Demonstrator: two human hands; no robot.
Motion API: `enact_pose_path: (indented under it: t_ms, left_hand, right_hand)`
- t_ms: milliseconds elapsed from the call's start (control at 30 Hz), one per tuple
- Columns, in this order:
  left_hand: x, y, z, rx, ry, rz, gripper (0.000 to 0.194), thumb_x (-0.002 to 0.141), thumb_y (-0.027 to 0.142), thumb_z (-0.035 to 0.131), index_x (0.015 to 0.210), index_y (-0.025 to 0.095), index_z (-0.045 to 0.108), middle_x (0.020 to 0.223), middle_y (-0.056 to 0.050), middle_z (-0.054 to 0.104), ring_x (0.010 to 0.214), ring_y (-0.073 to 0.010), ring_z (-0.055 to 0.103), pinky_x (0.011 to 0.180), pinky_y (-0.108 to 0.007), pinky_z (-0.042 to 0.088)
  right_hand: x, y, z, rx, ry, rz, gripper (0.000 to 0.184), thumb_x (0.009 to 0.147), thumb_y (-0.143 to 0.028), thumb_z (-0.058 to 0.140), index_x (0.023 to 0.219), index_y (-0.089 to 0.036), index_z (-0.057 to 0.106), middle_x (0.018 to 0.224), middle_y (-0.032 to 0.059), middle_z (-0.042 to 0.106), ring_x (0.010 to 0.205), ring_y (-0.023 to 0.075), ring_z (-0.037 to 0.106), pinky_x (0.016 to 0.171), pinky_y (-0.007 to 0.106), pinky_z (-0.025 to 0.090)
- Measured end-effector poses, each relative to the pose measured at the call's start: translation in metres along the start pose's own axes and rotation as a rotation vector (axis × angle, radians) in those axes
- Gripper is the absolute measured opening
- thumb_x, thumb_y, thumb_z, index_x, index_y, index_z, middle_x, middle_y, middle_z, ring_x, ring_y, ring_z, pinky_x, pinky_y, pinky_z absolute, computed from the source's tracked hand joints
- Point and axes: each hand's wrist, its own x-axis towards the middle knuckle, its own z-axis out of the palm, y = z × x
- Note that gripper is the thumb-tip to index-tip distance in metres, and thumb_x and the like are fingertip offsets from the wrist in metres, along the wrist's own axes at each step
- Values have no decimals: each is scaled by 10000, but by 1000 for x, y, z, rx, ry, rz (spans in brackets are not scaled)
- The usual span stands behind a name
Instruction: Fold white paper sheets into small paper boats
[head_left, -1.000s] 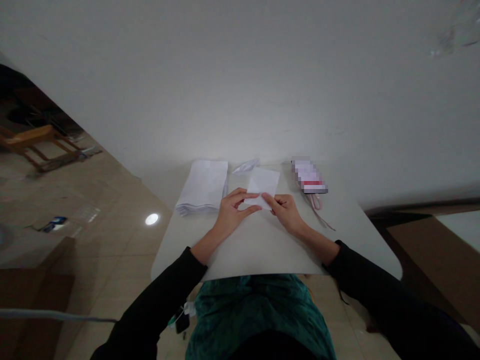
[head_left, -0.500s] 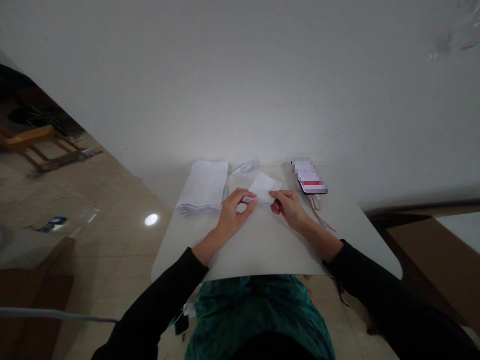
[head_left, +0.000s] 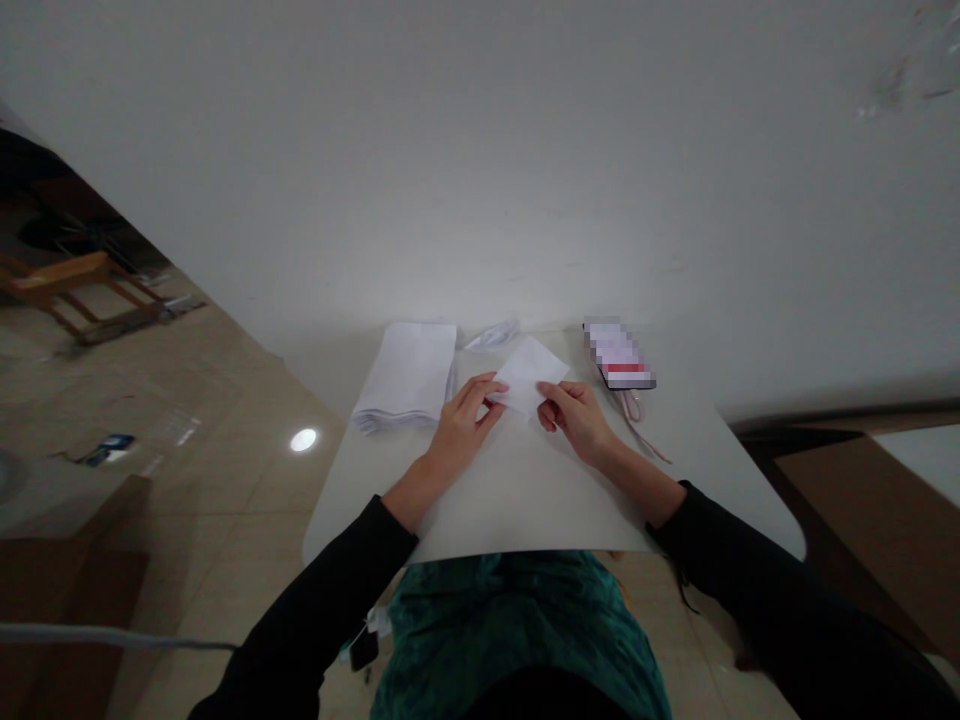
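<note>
**Both hands held a small paper square over a white table**

At the upper left of the frame, a wooden chair stood on the tiled floor. Below it, toward the lower left, lay a brown box, partly cut off by the edge of the frame.

Left of center, a stack of white paper lay on the table, its layered edges showing at the bottom. Just to its right, close to the wall, was a folded paper piece, apart from the hands.

The left hand came up from the lower left in a black sleeve. Its thumb and fingers were drawn narrow around the left corner of the small paper square, which sat tilted, one corner pointing up the frame, near the middle. The right hand gripped the square's right side, thumb on top and the other fingers curled in beneath. Whether the square touched the table could not be told.

Right of the hands, a phone with a blurred-out screen lay on the table, and a pink cord trailed from its lower end. At the far right, a large cardboard box stood beyond the table. Green cloth filled the bottom center.
</note>
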Motion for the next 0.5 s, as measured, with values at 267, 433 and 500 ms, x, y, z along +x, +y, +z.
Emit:
enact_pose_path:
  t_ms: [267, 433, 500]
  left_hand:
    - [0, 11, -2, 38, 59, -184, 164, 912, 368, 591, 915, 204, 589, 975, -38, 707, 636, -96, 615, 575, -214, 522]
    - [-2, 38, -8, -93, -47, -268, 175, 927, 381, 559, 868, 222, 513, 671, 55, 569, 548, -94, 589, 528, -193, 486]
    - [-10, 51, -9, -103, -65, -280, 171, 937, 361, 540, 847, 229, 478, 618, 70, 517, 510, -96, 566, 489, -186, 446]
  right_hand:
    - [-2, -6, -13, -352, 326, -430, 476, 854, -340, 444, 1321, -251, 447, 1223, 108, 525, 1054, 227, 541, 814, 391, 515]
    - [-44, -12, -21, -1132, 173, -866, 575, 768, -140, 556, 1324, -280, 508, 1435, 126, 341, 1278, 339, 394, 959, 491, 414]
    - [-61, -8, -24, -1288, 98, -960, 514, 809, -145, 616, 1290, -317, 561, 1464, 113, 339, 1268, 343, 411, 983, 495, 377]
